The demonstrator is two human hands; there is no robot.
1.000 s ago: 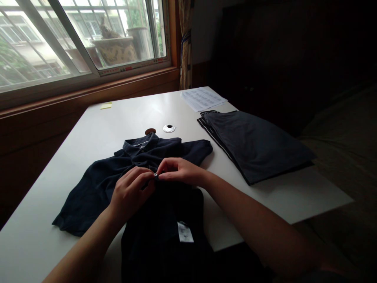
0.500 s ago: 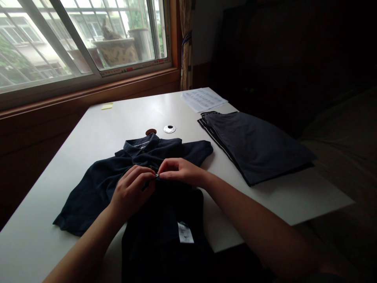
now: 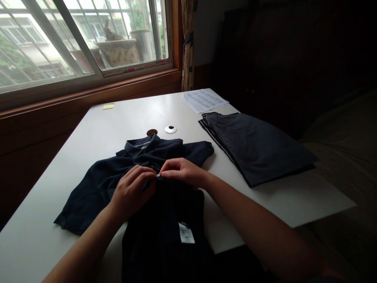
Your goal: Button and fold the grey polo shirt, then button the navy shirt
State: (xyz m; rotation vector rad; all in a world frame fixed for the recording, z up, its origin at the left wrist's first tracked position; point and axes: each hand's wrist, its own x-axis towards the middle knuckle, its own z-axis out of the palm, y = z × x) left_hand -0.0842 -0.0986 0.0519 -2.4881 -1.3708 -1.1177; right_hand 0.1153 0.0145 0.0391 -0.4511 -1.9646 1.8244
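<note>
A dark navy collared shirt (image 3: 91, 192) lies front up on the white table, collar away from me, its lower part reaching toward me. My left hand (image 3: 135, 188) is closed on the shirt's front edge, fingertips pinched together. Facing it, my right hand (image 3: 179, 171) pinches the same strip of cloth with thumb and forefinger. Between the fingertips of both hands shows a small pale button (image 3: 158, 175); whether it sits in a buttonhole I cannot tell. A white care label (image 3: 186, 233) lies on the dark cloth below my hands.
Folded dark trousers (image 3: 259, 145) lie on the table (image 3: 85, 129) at the right. Behind them are printed sheets (image 3: 204, 100). Beyond the collar are a brown round hole (image 3: 152, 132) and a silver ring (image 3: 170, 129). A yellow sticky note (image 3: 108, 106) lies at the far left edge.
The button shows slightly more between my fingertips. Both hands keep their pinch in nearly the same place; the whole view has shifted a little.
</note>
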